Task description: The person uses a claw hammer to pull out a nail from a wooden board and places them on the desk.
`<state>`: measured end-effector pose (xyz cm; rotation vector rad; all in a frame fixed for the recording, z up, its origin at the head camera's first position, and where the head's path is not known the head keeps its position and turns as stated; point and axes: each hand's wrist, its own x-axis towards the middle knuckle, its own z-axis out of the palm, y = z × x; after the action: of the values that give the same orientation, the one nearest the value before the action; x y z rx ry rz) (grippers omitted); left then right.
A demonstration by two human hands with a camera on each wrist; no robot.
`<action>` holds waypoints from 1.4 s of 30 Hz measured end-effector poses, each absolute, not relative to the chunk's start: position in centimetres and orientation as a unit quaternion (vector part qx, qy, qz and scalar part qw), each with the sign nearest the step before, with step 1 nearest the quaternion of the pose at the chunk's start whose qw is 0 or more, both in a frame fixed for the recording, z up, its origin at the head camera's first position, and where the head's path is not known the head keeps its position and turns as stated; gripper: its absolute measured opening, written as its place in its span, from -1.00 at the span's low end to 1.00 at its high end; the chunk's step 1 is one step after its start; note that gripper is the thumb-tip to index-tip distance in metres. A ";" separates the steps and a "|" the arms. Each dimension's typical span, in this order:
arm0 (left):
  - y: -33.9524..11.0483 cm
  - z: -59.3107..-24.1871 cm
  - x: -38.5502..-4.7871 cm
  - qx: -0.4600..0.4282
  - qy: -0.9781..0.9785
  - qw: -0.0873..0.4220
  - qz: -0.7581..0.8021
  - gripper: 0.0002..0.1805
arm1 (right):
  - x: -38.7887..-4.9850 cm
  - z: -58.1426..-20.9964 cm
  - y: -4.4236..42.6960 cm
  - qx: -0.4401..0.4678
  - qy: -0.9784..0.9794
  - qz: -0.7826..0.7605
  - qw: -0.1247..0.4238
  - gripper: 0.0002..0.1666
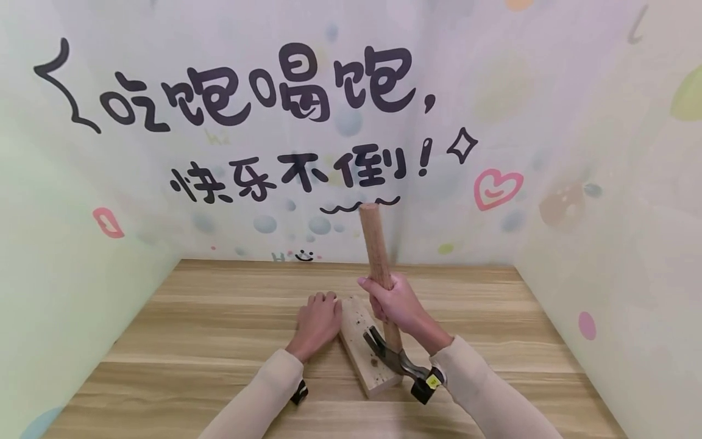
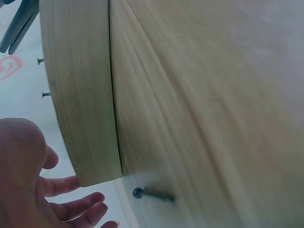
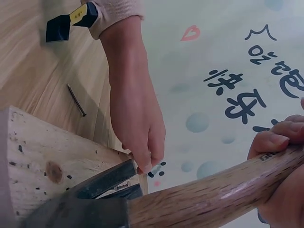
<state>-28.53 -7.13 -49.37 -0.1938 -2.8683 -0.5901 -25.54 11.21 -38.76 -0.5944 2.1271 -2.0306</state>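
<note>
My right hand (image 1: 403,302) grips the wooden handle of a claw hammer (image 1: 377,244), its handle upright and head low. The forked claw (image 3: 109,180) hangs over a wooden block (image 1: 364,356); a nail (image 3: 122,185) shows between its prongs. Whether the claw touches that nail I cannot tell. Two nails (image 2: 46,94) stick out of the block's face in the left wrist view. At the block's far left end lies my left hand (image 1: 320,320), fingers loosely bent, a fingertip touching the end in the left wrist view. A loose nail (image 2: 154,194) lies on the table beside the block.
The wood-grain table (image 1: 219,317) carries everything. A pale printed wall (image 1: 247,231) stands behind it, with more walls at left and right. Black straps show at both wrists, the right one bearing a black piece with a yellow label (image 3: 78,15).
</note>
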 end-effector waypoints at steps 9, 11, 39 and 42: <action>-6.4 -49.8 -29.5 -0.065 -0.983 0.065 -0.156 -0.61 | -27.8 -38.5 8.5 -0.138 0.758 -0.625 0.121 -0.68; -6.3 -49.8 -29.4 -0.073 -0.983 0.073 -0.154 -0.63 | -28.3 -38.7 8.0 -0.120 0.770 -0.614 0.124 -0.70; -5.6 -50.0 -29.3 -0.063 -0.984 0.071 -0.148 -0.70 | -30.5 -39.6 6.0 -0.090 0.759 -0.642 0.061 -0.63; -5.7 -50.0 -29.3 -0.062 -0.985 0.078 -0.144 -0.70 | -30.3 -39.6 6.0 -0.094 0.755 -0.646 0.057 -0.63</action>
<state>-29.30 -5.68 -50.05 -0.1870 -2.9480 -0.4302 -30.33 5.95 -39.64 -0.2847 2.2907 -1.9603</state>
